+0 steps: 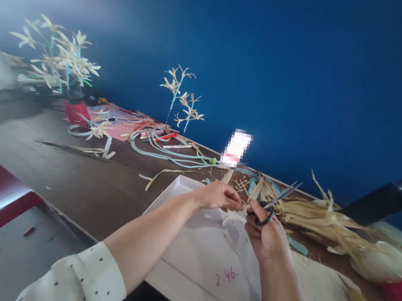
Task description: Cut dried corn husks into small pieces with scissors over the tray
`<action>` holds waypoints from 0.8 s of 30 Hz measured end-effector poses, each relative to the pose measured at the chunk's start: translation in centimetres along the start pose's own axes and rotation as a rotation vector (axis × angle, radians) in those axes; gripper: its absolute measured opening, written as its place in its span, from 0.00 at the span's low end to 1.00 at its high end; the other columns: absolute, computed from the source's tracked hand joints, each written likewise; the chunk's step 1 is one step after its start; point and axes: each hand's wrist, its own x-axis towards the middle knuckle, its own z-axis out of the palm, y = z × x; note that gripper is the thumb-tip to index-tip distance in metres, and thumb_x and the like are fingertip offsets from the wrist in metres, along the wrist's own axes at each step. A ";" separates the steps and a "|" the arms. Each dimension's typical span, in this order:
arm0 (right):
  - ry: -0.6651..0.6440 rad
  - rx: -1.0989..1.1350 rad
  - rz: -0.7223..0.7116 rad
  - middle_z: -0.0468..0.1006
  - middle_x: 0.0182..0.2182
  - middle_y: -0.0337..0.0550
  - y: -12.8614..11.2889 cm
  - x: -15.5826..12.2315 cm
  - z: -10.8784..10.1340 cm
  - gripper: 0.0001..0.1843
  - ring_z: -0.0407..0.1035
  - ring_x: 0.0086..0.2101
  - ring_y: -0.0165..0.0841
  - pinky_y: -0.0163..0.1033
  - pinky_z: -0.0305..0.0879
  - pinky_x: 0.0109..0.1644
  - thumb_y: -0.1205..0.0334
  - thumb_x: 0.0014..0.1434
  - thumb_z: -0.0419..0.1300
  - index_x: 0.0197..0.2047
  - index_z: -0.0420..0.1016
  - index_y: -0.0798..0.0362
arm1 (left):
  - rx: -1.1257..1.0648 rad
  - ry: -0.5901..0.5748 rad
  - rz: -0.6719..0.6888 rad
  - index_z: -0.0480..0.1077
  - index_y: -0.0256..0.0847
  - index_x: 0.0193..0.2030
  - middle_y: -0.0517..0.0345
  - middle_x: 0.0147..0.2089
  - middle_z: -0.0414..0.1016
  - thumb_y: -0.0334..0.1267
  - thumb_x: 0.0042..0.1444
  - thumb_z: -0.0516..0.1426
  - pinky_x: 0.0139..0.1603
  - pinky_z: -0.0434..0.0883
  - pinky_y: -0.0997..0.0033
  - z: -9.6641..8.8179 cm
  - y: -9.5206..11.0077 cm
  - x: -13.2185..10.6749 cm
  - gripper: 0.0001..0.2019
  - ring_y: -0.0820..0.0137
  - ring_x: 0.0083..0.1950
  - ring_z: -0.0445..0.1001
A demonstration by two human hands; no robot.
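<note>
My right hand (pixel 263 232) is closed around a pair of scissors (pixel 265 214) with black handles. Their narrow metal blades are slightly apart and point up and to the right, away from my fingertips. My left hand (pixel 221 197) is closed in a pinch close to the right fingertips. Between the two hands shows a small pale piece (pixel 245 207), too small to make out fully. Both hands are over a shallow white box (pixel 193 242) with pink writing on it. White scraps (pixel 233 221) lie in the box below the fingers.
Dried corn husks (pixel 313 215) lie right of my hands, near a dark cylinder (pixel 373 202). Behind are looped pale-blue cords (pixel 169 155) and a bright phone-like screen (pixel 237 148), blurred out. Husk-like flowers (pixel 70 59) stand at left; smaller flower stems (pixel 188 113) rise before the blue wall.
</note>
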 end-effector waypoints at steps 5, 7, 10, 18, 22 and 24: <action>-0.023 0.036 0.023 0.65 0.20 0.32 -0.3 0.0 -0.1 0.15 0.44 0.14 0.16 0.24 0.39 0.12 0.61 0.41 0.70 0.27 0.67 0.55 | -0.060 -0.028 0.018 0.75 0.34 0.35 0.56 0.32 0.73 0.41 0.41 0.64 0.35 0.67 0.74 0.2 0.4 -0.2 0.15 0.77 0.31 0.67; -0.019 0.043 0.012 0.64 0.20 0.32 -0.4 0.0 -0.1 0.15 0.45 0.14 0.16 0.24 0.39 0.12 0.61 0.42 0.70 0.27 0.67 0.55 | -0.080 -0.042 0.015 0.75 0.34 0.37 0.56 0.32 0.73 0.39 0.41 0.63 0.37 0.67 0.73 0.2 0.4 -0.2 0.15 0.77 0.31 0.68; 0.004 0.065 -0.008 0.62 0.19 0.31 -0.5 0.0 -0.1 0.16 0.45 0.14 0.16 0.24 0.40 0.12 0.62 0.41 0.70 0.25 0.66 0.55 | -0.095 -0.061 0.020 0.75 0.35 0.38 0.55 0.35 0.74 0.38 0.42 0.63 0.38 0.68 0.72 0.3 0.3 -0.1 0.15 0.76 0.33 0.68; 0.024 0.070 -0.050 0.64 0.20 0.31 -0.6 0.0 -0.2 0.15 0.48 0.15 0.16 0.24 0.41 0.13 0.64 0.39 0.71 0.26 0.68 0.55 | -0.060 -0.110 0.083 0.74 0.36 0.42 0.52 0.40 0.74 0.39 0.44 0.62 0.39 0.69 0.73 0.0 -0.1 -0.1 0.16 0.74 0.37 0.70; 0.031 -0.001 -0.076 0.65 0.20 0.32 -0.4 0.1 -0.4 0.16 0.50 0.16 0.18 0.25 0.42 0.14 0.62 0.38 0.71 0.30 0.71 0.55 | -0.090 -0.121 0.059 0.73 0.37 0.42 0.51 0.41 0.74 0.42 0.48 0.59 0.39 0.70 0.73 -0.1 0.1 -0.4 0.15 0.72 0.41 0.71; 0.038 -0.031 -0.086 0.63 0.19 0.31 -0.3 0.1 -0.4 0.16 0.51 0.16 0.19 0.26 0.42 0.14 0.61 0.38 0.71 0.31 0.72 0.55 | -0.109 -0.091 0.029 0.73 0.36 0.41 0.50 0.40 0.74 0.45 0.49 0.58 0.37 0.70 0.72 0.0 0.4 -0.6 0.16 0.71 0.41 0.71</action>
